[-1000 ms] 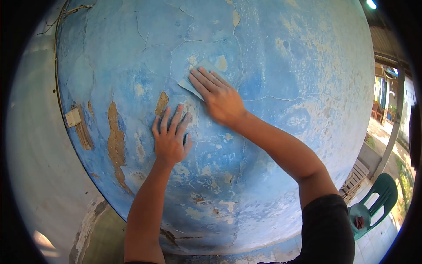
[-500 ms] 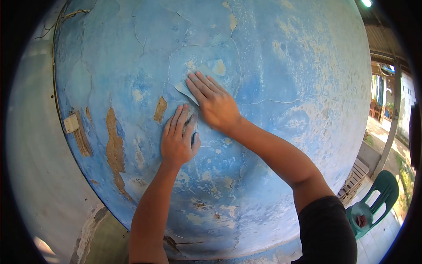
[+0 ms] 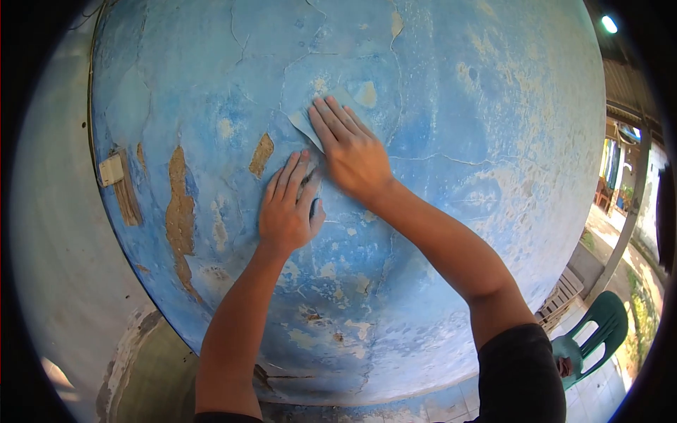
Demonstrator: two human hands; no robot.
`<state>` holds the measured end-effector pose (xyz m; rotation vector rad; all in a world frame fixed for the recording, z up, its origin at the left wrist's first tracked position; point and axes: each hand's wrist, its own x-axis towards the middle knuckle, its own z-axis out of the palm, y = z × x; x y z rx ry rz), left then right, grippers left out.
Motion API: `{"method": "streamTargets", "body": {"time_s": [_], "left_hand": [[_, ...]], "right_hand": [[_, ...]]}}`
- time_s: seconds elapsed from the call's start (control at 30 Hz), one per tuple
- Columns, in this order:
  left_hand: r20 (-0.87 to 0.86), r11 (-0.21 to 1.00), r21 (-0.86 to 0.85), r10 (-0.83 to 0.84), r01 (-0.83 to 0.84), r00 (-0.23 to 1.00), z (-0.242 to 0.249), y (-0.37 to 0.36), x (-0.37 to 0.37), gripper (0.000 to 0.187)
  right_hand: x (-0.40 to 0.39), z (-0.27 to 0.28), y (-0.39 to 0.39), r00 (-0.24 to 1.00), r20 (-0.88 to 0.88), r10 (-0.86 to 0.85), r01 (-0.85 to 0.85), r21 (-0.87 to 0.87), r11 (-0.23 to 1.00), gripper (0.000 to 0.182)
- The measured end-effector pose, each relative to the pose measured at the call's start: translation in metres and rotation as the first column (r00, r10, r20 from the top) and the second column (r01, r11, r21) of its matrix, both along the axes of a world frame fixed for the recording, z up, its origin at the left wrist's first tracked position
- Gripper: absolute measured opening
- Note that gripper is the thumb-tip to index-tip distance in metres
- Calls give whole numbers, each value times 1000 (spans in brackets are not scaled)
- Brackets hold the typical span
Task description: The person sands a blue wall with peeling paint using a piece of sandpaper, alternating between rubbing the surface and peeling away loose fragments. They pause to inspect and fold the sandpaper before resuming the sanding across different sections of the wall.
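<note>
A blue painted wall [image 3: 437, 211], cracked and flaking, fills most of the view. My right hand [image 3: 352, 155] holds a thin grey-blue sheet of sandpaper [image 3: 302, 125] flat against it, fingers stretched out over the sheet. Only the sheet's left edge and a top corner show; the palm hides the rest. Lower and to the left, my left hand [image 3: 288, 208] rests on the wall with its fingers extended and its thumb apart, holding nothing. Just above that hand is a small patch of bare plaster [image 3: 261, 154].
A longer bare plaster strip [image 3: 180, 218] runs down the wall's left side. Beside it a pale switch box [image 3: 111, 170] sits on a wooden piece [image 3: 127, 201]. At the lower right stand a green plastic chair [image 3: 605, 328] and a slatted crate [image 3: 562, 296].
The camera view has shifted slightly, moving the chair and wall marks in the frame. My right hand still presses the sandpaper in nearly the same place, and my left hand stays on the wall.
</note>
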<state>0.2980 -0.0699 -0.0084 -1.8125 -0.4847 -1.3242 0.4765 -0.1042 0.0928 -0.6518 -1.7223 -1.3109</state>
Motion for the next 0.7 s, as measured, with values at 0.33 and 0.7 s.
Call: {"method": "streamTargets", "body": {"time_s": [0.33,0.7], "left_hand": [[-26,999,-46,11,-13,1000,-2,-4,2,63],[-9,1000,-18,6,-6,1000,-1,0,0,64]], "right_hand": [[56,-46,-22,999,2,-53,53,-36,998,48],[-4,7,-2,983,-135,125,-126,1,992,51]]}}
